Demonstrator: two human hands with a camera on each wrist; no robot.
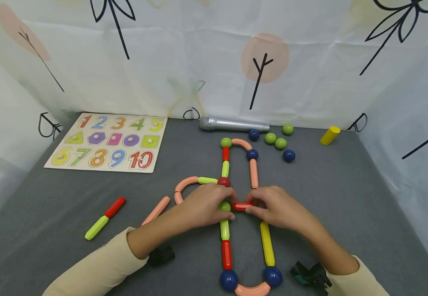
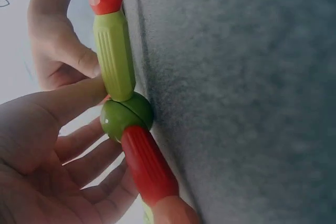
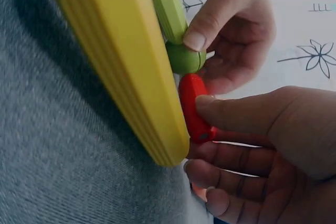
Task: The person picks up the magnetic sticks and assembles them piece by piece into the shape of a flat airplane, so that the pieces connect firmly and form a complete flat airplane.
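My left hand (image 1: pixel 208 205) holds a green ball (image 1: pixel 225 206) between thumb and fingers, where the left line of a magnetic stick-and-ball figure runs. A light green stick (image 1: pixel 225 230) and a red stick (image 1: pixel 227 255) lead down from that ball to a blue ball (image 1: pixel 229 280). Between thumb and fingertips, my right hand (image 1: pixel 278 205) pinches a short red stick (image 3: pixel 195 108), its end right at the green ball. Just below the right hand lies a yellow stick (image 1: pixel 267 244), joined to another blue ball (image 1: pixel 273 276). A dark red ball (image 1: pixel 223 181) sits beyond the left fingers.
A number puzzle board (image 1: pixel 104 142) lies back left, beside a silver microphone (image 1: pixel 236 124). Several loose balls (image 1: pixel 281 143) and a yellow cylinder (image 1: pixel 330 135) are back right. Loose at left are a red-and-green stick pair (image 1: pixel 105 218) and a peach stick (image 1: pixel 156 210).
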